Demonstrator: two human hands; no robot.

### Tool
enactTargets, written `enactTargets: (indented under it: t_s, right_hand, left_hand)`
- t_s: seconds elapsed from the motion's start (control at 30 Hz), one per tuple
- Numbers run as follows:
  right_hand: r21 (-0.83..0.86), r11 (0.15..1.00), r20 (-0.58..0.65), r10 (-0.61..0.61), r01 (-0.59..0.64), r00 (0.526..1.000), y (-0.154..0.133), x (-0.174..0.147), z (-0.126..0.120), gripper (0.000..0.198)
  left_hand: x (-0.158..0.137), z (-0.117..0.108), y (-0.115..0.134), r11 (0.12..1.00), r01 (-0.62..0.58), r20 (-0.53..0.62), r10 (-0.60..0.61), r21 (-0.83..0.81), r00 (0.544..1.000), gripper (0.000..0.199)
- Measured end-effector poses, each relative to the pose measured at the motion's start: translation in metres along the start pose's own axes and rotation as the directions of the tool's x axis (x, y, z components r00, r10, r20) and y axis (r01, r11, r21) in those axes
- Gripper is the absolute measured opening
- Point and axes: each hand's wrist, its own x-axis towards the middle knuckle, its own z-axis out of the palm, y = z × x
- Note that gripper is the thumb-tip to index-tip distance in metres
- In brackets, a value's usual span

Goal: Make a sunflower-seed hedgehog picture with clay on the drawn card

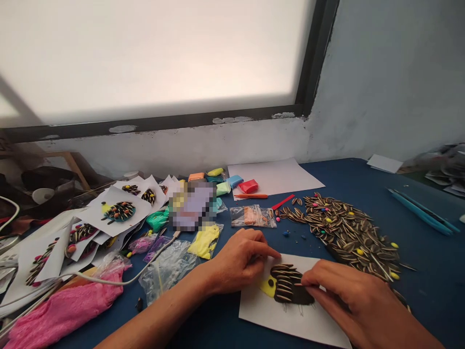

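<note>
A white sheet of paper lies before me, bearing a hedgehog shape in dark clay with a yellow clay face. Rows of sunflower seeds stick in its left and upper part; thin pencilled legs show below. My left hand rests at the paper's upper left corner, index finger stretched onto it and the other fingers curled. Thumb and forefinger of my right hand are pinched on a sunflower seed at the dark clay, mostly covered by the fingertips.
A heap of sunflower seeds with coloured clay bits spreads at right, near blue tweezers. Finished seed pictures pile up left. Clay packets, a cabled, pixelated phone-like object and pink clay surround the workspace.
</note>
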Motion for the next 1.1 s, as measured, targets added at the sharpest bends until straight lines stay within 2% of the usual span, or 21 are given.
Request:
enactTargets:
  t_s: [0.43, 0.67, 1.1]
  right_hand:
    - [-0.045, 0.998, -0.065, -0.042, 0.039, 0.997, -0.001, 0.001, 0.006, 0.024]
    - [-0.053, 0.997, -0.016, -0.048, 0.048, 0.999, 0.003, 0.002, 0.009, 0.024]
    - [-0.169, 0.977, -0.056, -0.138, 0.127, 0.989, 0.001, 0.002, 0.018, 0.024]
  left_hand:
    - [-0.001, 0.001, 0.000, 0.998, -0.039, -0.044, 0.036, -0.054, 0.998, 0.045]
    - [-0.002, 0.002, -0.002, 0.998, -0.029, -0.030, 0.027, -0.060, 0.999, 0.046]
    - [-0.002, 0.003, -0.005, 0.997, -0.057, -0.022, 0.056, -0.050, 0.998, 0.051]
